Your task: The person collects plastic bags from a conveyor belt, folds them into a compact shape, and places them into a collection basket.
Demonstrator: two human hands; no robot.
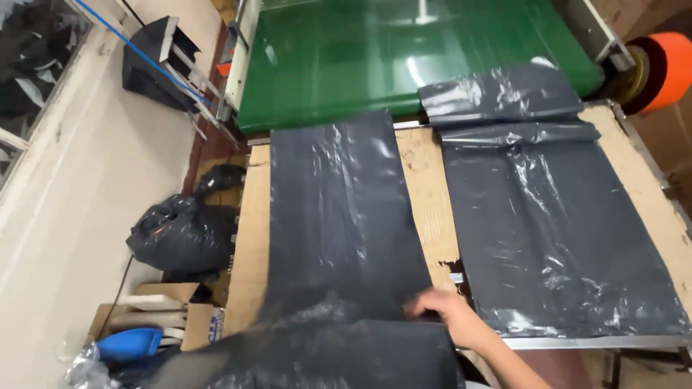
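Note:
My right hand (pixel 445 308) rests at the near right edge of a long dark grey plastic bag (pixel 339 216) that lies flat on the cardboard-covered table (pixel 425 187). Its fingers pinch the bag's edge, and the near end of the bag (pixel 331 353) is lifted and blurred toward me. A stack of the same grey plastic bags (pixel 555 230) lies to the right, its far end folded over at the green conveyor belt (pixel 404 50). My left hand is out of sight.
A tied black rubbish bag (pixel 180 234) sits on the floor at the left, with cardboard boxes (pixel 155 310) and a blue object (pixel 130 344) near it. An orange roll (pixel 670 68) is at the far right. A metal rail (pixel 598 342) edges the table's near side.

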